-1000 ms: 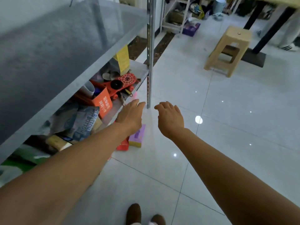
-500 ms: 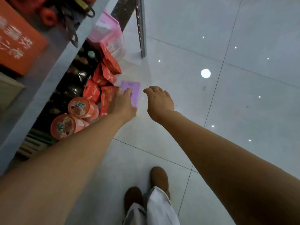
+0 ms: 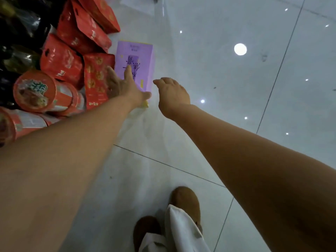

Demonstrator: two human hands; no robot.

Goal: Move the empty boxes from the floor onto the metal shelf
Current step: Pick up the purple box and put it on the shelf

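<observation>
Since the purple box (image 3: pixel 139 55) lies flat on the floor (image 3: pixel 209 128), red pouches (image 3: pixel 61 59) against its left edge, the hands flank it from above: left hand (image 3: pixel 125 86) spread straight-fingered over its near end — right hand (image 3: pixel 172 93) loosely curled, empty, just right.

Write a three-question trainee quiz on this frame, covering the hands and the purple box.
1. True or false: the purple box lies on the floor beside red pouches.
2. Which hand reaches over the box? A left hand, B right hand, C neither.
3. What does the right hand hold?
Key: 1 true; 2 A; 3 nothing.
</observation>
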